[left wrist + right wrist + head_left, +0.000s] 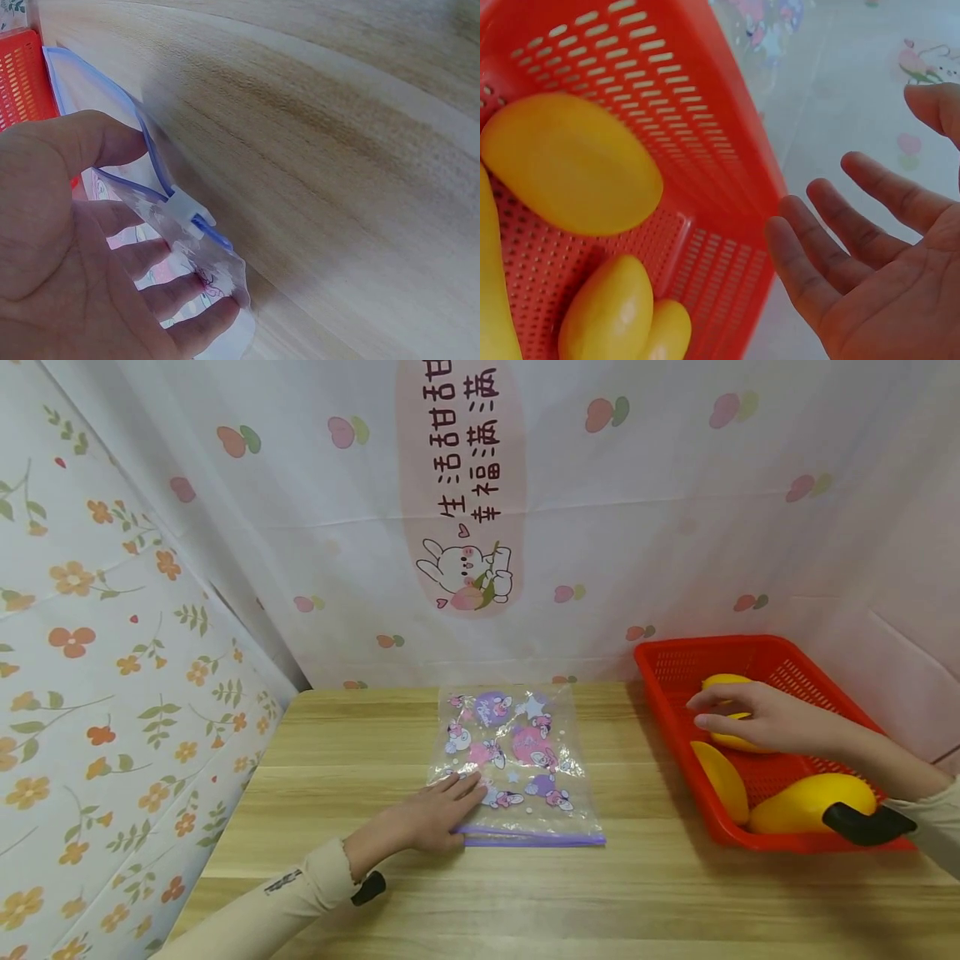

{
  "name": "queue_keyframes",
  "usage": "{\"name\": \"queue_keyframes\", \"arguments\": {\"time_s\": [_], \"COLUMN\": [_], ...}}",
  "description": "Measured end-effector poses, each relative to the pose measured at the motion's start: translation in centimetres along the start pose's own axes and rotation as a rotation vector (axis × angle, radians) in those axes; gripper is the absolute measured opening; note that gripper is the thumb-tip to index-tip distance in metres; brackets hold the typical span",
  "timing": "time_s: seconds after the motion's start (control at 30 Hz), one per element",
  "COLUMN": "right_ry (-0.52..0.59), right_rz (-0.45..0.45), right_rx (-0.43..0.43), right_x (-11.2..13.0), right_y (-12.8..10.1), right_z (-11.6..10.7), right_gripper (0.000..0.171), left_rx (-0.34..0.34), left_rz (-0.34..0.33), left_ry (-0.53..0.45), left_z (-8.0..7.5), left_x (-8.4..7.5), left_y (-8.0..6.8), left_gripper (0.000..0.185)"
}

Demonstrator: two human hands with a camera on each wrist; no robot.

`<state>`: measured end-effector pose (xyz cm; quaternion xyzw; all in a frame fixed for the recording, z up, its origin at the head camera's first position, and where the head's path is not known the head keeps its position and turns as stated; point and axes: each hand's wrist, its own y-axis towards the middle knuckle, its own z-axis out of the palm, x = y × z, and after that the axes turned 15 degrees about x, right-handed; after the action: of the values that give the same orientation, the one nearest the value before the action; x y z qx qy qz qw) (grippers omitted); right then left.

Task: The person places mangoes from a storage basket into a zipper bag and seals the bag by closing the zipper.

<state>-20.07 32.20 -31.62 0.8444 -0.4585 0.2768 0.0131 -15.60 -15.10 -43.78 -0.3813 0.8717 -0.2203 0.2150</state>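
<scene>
A clear zip bag [517, 760] printed with pink and purple cartoon figures lies flat on the table. My left hand [435, 814] rests on its lower left corner, fingers spread over the plastic. In the left wrist view the purple zip edges part near my thumb, with a white slider [187, 212] close to the bag's corner. My right hand [765, 714] hovers over a red basket [780, 841], fingers loosely bent and holding nothing. Several yellow mangoes lie inside, among them a large mango [810, 802] in front and a mango [722, 781] along the left wall.
Wood-grain table [337, 743] extends around the bag. A white curtain [300, 527] with fruit prints and a rabbit rises along the back edge, and a flowered cloth [112, 652] hangs at the left. The basket's raised wall stands right of the bag.
</scene>
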Motion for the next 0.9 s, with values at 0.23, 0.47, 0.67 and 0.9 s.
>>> {"name": "queue_keyframes", "arguments": {"time_s": [0.23, 0.47, 0.67, 0.9], "right_ry": [0.0, -0.037, -0.151, -0.239], "right_rz": [-0.017, -0.008, -0.017, 0.001], "right_rx": [0.011, 0.054, 0.051, 0.046], "right_x": [-0.8, -1.4, -1.9, -2.5], "right_y": [-0.3, -1.0, -1.2, -1.5], "right_z": [-0.1, 0.0, 0.2, 0.3], "right_gripper": [0.03, 0.038, 0.043, 0.053], "left_rx": [0.003, 0.004, 0.007, 0.003], "left_rz": [0.002, 0.0, -0.002, -0.005], "left_ry": [0.003, 0.004, 0.002, 0.003], "left_z": [-0.1, -0.1, 0.0, 0.1], "left_x": [-0.1, -0.2, -0.1, 0.0], "left_y": [0.0, 0.2, 0.3, 0.3], "left_gripper": [0.073, 0.073, 0.073, 0.073]}}
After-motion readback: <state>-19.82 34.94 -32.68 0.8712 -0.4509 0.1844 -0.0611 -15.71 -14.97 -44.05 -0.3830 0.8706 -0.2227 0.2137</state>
